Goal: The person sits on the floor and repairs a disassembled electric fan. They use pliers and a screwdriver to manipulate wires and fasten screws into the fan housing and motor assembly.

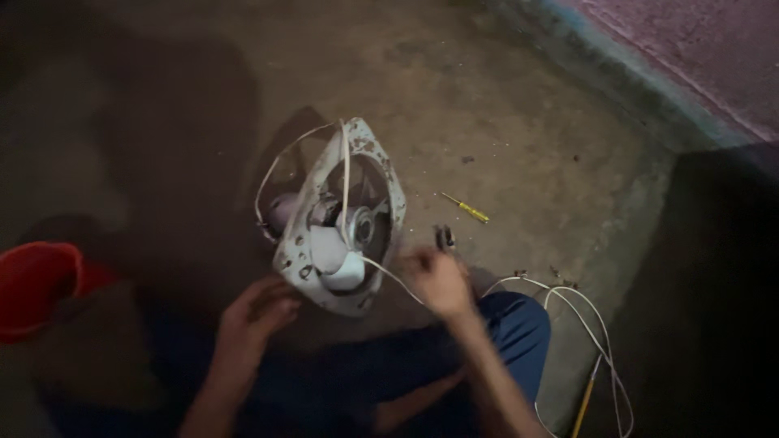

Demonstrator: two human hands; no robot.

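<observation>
A worn white fan (341, 219) with a rusty round frame stands tilted on the concrete floor, its blades and motor hub showing. My left hand (258, 311) rests at the frame's lower left edge, fingers curled against it. My right hand (436, 278) is blurred just right of the fan, closed around a thin white cable (389, 273) that runs from the hub. Small dark pliers (444, 237) lie on the floor just above that hand.
A yellow-handled screwdriver (467, 209) lies on the floor to the right. White cable loops (580, 312) trail past my blue-trousered knee (519, 328). A red bucket (36, 284) sits at the left. A raised kerb (641, 73) runs along the upper right.
</observation>
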